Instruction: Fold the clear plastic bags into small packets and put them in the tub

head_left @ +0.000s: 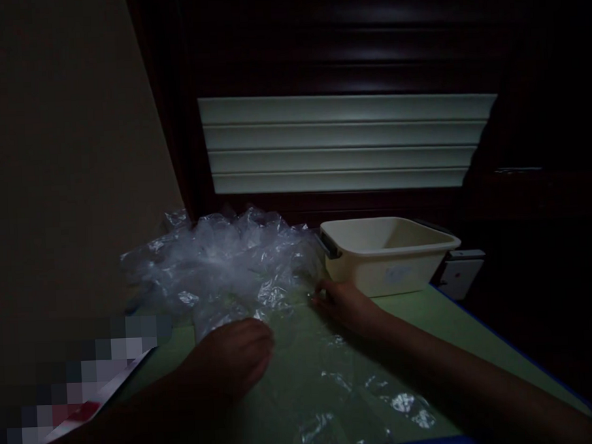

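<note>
A large heap of crumpled clear plastic bags [228, 251] lies at the back left of a green table. One thin clear plastic bag [342, 383] is spread nearly flat from the heap toward the table's front edge. My right hand [349, 305] pinches the clear plastic at the right side of the heap, close to the cream bin. Above the spread plastic, at the near left of the heap, is my left hand [237, 352], its fingers curled together. The underside of those fingers is hidden, and the hand is dim and slightly blurred.
A cream plastic bin [391, 263] with dark handles stands at the back right. Beyond its right side is a small white box-like object [462, 273]. Behind the table is a dark panel with pale slats [346, 141]; a wall [67, 160] rises at left. The green tabletop [478, 351] has a blue edge.
</note>
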Motion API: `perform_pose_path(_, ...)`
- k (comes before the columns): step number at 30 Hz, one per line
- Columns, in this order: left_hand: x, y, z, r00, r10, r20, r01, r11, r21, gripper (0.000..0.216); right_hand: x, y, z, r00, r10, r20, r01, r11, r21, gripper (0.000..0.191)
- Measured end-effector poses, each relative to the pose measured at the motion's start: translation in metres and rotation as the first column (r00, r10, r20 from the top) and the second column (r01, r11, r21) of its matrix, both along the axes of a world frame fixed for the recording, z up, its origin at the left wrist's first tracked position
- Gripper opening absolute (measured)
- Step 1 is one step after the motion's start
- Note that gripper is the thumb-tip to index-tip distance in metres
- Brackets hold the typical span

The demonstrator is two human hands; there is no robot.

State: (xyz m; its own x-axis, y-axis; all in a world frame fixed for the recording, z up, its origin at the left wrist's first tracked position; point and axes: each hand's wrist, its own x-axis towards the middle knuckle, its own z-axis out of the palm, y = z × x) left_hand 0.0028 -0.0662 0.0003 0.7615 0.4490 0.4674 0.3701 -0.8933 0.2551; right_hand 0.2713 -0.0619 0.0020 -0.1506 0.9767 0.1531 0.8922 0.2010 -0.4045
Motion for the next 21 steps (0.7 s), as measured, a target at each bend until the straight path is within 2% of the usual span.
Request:
perform_pose_path(2, -0.001, -0.006, -0.004, 0.996, -0.080, -0.048, 0.084, 0.992, 0.089, 0.023, -0.003, -0.004, 0.005, 0.999, -0.010, 0.046, 0.007, 0.998, 0.061, 0.027)
perform_pose_path(3, -0.001, -0.009, -0.005, 0.995, -0.086, -0.056, 0.095, 0.976, 0.196, 0.025, -0.005, -0.006, 0.008, 0.998, -0.008, 0.068, 0.002, 0.996, 0.091, 0.028)
perform_pose_path(6, -0.001, -0.016, -0.005, 0.998, -0.046, -0.038, 0.055, 0.947, 0.316, 0.028, -0.009, -0.016, 0.017, 0.991, 0.053, 0.122, -0.069, 0.989, 0.127, 0.027)
perform_pose_path(9, -0.001, -0.019, -0.005, 0.999, 0.000, -0.048, 0.017, 0.937, 0.348, 0.032, -0.012, -0.027, 0.019, 0.966, 0.218, 0.138, -0.229, 0.970, 0.076, 0.031)
perform_pose_path(12, -0.002, -0.018, -0.010, 0.998, 0.054, -0.011, -0.046, 0.920, 0.389, 0.032, -0.010, -0.032, 0.012, 0.918, 0.361, 0.162, -0.365, 0.931, -0.003, 0.055)
perform_pose_path(15, -0.002, -0.015, -0.018, 0.996, 0.090, 0.004, -0.085, 0.922, 0.379, 0.034, -0.005, -0.028, 0.004, 0.904, 0.387, 0.183, -0.384, 0.922, -0.052, 0.070)
perform_pose_path(21, -0.002, -0.011, -0.030, 0.986, 0.163, -0.028, -0.146, 0.939, 0.311, 0.033, 0.000, -0.011, 0.005, 0.878, 0.418, 0.234, -0.404, 0.909, -0.107, 0.072)
